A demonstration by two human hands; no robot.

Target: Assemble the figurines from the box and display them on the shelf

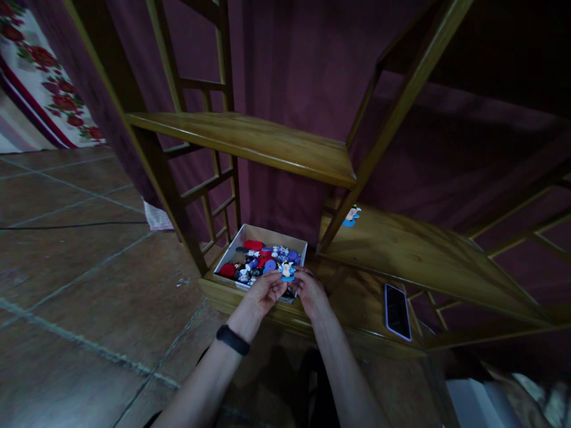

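Note:
Between my fingertips is a small figurine point(286, 271) with light blue and white parts on a round blue base. My left hand point(267, 289) grips it from the left, fingers closed. From the other side my right hand point(310, 289) pinches it too. Just behind the hands, a shallow white box point(281, 233) sits on the low wooden shelf, holding several figurines with red, purple and black parts. A similar blue-based figurine point(350, 217) stands on the middle shelf to the right, partly hidden by a post.
A wooden shelf board point(250, 137) juts out above the box. On the right, a phone point(397, 311) lies on the lower shelf, below another board point(423, 255). Slanted posts frame the unit, with a purple curtain point(281, 83) behind. A thin cable point(89, 225) crosses the tiled floor.

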